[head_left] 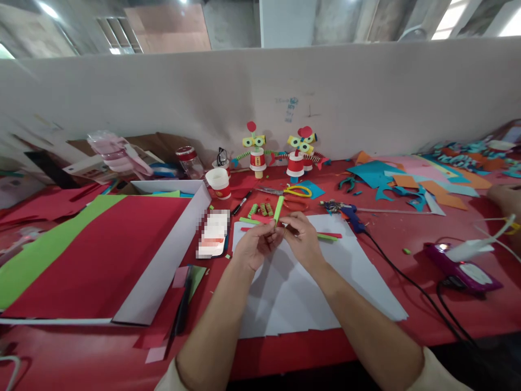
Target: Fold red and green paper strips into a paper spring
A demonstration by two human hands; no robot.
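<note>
My left hand (256, 245) pinches the lower end of a light green paper strip (279, 207), which stands up between my hands. My right hand (302, 234) has its fingers closed at the same end, touching the strip from the right. Both hands are over white paper sheets (280, 304). Beneath and beside them lie a red strip (248, 229) and a second green strip (326, 238), partly hidden by my hands. Just beyond are folded paper springs (266, 209) and yellow-handled scissors (298, 190).
A glue gun (353, 217) with a trailing cable lies right, near a purple power socket (464, 271). On the left are a phone (215, 233), a paper cup (218, 183) and a white box (163, 271) of coloured paper. Paper-cup figures (257, 158) stand behind. Another person's hand (507, 203) shows far right.
</note>
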